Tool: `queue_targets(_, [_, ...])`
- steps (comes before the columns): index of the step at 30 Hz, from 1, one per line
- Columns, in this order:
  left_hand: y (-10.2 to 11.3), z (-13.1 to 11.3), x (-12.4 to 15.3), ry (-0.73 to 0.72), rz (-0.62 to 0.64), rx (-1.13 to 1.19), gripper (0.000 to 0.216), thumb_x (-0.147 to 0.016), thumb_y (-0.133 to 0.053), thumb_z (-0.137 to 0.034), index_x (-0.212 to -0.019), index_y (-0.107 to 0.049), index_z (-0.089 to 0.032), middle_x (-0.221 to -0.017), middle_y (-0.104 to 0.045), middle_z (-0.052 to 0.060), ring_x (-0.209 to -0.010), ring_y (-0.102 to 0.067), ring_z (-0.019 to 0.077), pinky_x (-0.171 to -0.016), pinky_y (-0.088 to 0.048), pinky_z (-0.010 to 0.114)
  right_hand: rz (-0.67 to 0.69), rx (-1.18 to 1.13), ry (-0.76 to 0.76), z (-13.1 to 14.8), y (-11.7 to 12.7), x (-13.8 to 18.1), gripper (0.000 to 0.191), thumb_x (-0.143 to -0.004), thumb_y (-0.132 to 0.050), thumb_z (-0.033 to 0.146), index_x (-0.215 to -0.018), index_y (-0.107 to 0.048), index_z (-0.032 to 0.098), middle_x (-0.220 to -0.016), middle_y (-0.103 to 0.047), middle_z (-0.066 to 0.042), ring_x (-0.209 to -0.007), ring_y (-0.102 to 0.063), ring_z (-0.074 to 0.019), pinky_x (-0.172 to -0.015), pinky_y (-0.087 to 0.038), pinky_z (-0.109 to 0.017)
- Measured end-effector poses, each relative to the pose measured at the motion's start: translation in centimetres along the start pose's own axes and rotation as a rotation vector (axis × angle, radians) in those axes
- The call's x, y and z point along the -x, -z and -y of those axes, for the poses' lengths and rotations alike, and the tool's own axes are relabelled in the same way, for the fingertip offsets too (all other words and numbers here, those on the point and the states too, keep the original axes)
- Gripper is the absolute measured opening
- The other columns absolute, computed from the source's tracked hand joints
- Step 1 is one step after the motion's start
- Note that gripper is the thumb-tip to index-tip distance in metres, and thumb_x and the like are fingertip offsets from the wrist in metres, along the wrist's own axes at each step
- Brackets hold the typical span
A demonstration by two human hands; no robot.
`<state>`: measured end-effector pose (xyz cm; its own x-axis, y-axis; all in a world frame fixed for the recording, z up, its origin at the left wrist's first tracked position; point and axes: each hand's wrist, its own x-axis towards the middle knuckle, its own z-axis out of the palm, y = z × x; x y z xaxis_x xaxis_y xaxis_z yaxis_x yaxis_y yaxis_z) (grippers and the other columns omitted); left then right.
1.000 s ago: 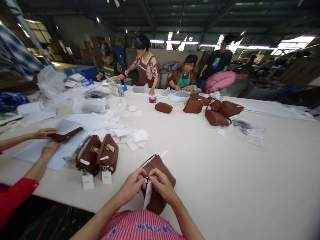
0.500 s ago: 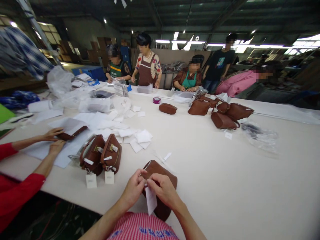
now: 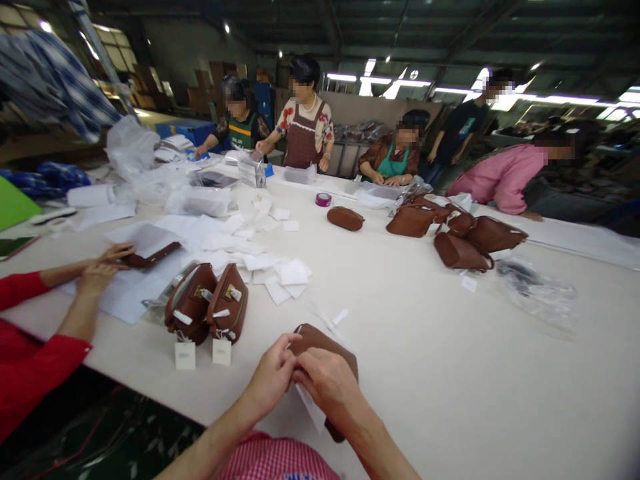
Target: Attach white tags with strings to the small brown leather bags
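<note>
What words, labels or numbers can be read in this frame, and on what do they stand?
None can be read.
Hang tags on the two brown bags: print too small.
White tag between the left hand and right hand: no print visible.
Green apron of a far worker: logo blurred.
Blue lettering on the pink checked garment: cut off.

Items I log from here: brown pouch (image 3: pixel 320 339), smooth leather-look skin, soft sheen. Hang tag (image 3: pixel 311 408), matt white paper. Two finished pouches (image 3: pixel 207 308), same brown finish, bright metal clasps. Bench (image 3: pixel 450 360), matt cream, smooth. Loose slips (image 3: pixel 285 277), white paper. Bag (image 3: pixel 537 293), clear glossy plastic film.
</note>
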<state>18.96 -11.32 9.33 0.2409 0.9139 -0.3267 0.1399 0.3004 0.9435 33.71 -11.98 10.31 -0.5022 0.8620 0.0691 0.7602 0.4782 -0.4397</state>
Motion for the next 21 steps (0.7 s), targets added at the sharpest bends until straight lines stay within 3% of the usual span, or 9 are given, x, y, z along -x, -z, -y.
queue_targets(6, [0.3, -2.3, 0.7, -0.041, 0.054, -0.056, 0.04, -0.081, -0.044, -0.038, -0.112, -0.055, -0.015, -0.055, -0.049, -0.007, -0.043, -0.044, 0.0109, -0.044, -0.033, 0.023, -0.273, -0.015, 0.064, 0.2, 0.2, 0.7, 0.026, -0.095, -0.04, 0.021, -0.075, -0.056, 0.019, -0.071, -0.063, -0.005, -0.066, -0.057, -0.0184, -0.059, -0.037, -0.031])
queue_targets(10, [1.0, -3.8, 1.0, -0.149, 0.131, -0.34, 0.028, -0.082, -0.042, -0.025, -0.088, -0.068, -0.019, -0.069, -0.065, 0.0, -0.067, -0.059, 0.0148, -0.066, -0.043, 0.026, -0.286, -0.342, -0.117, 0.5, 0.6, 1.3, 0.025, -0.096, -0.039, 0.028, -0.075, -0.051, 0.021, -0.073, -0.06, -0.002, -0.07, -0.056, -0.0162, -0.065, -0.041, -0.029])
queue_targets(14, [1.5, -3.9, 0.8, -0.203, 0.06, -0.637, 0.032, -0.078, -0.039, -0.018, -0.076, -0.071, -0.02, -0.082, -0.062, 0.004, -0.082, -0.057, 0.0177, -0.076, -0.04, 0.03, -0.254, -0.626, -0.303, 0.3, 1.2, 0.9, 0.026, -0.093, -0.041, 0.038, -0.075, -0.049, 0.021, -0.07, -0.056, 0.0, -0.064, -0.057, -0.0152, -0.059, -0.044, -0.027])
queue_targets(17, [1.7, -3.4, 0.2, -0.251, 0.041, -0.486, 0.029, -0.069, -0.042, -0.014, -0.074, -0.07, -0.019, -0.095, -0.059, 0.006, -0.095, -0.055, 0.0192, -0.088, -0.04, 0.031, -0.149, -0.864, -0.38, 0.0, 2.2, 0.2, 0.03, -0.091, -0.042, 0.046, -0.076, -0.047, 0.02, -0.07, -0.053, 0.003, -0.052, -0.059, -0.0114, -0.047, -0.043, -0.022])
queue_targets(21, [1.5, -3.3, -0.3, -0.144, 0.125, -0.077, 0.019, -0.07, -0.049, -0.021, -0.077, -0.066, -0.016, -0.08, -0.064, 0.003, -0.082, -0.058, 0.018, -0.079, -0.043, 0.029, -0.092, -1.008, -0.437, -0.6, 3.0, -0.5, 0.039, -0.085, -0.05, 0.056, -0.074, -0.047, 0.019, -0.068, -0.054, 0.004, -0.048, -0.06, -0.01, -0.042, -0.039, -0.018])
